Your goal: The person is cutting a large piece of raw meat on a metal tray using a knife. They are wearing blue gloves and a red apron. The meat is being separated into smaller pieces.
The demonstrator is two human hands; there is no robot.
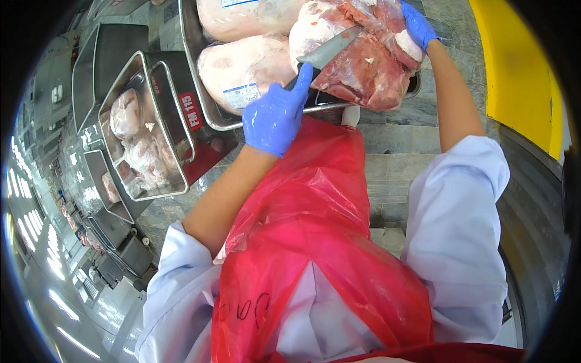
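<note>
My left hand (pixel 272 121), in a blue glove, is closed round the dark handle of a knife (pixel 331 51), its index finger stretched along the top of the handle. The blade points up and to the right and lies over a large piece of raw meat (pixel 370 72), red with white fat. On the far right edge of that meat, my blue-gloved right hand (pixel 417 25) grips it, with the fingertips partly hidden. The meat rests at the right end of a metal tray (pixel 227 125). Beside it lie two wrapped pale meat pieces (pixel 245 63) (pixel 248 18) with labels.
To the left stands a wheeled-looking metal bin (pixel 142 57) with a bar handle, holding meat pieces and crumpled clear plastic (pixel 145 160). A smaller metal tray (pixel 97 158) sits beyond it. A yellow panel (pixel 520 72) rises at the right, over grey floor tiles (pixel 393 166).
</note>
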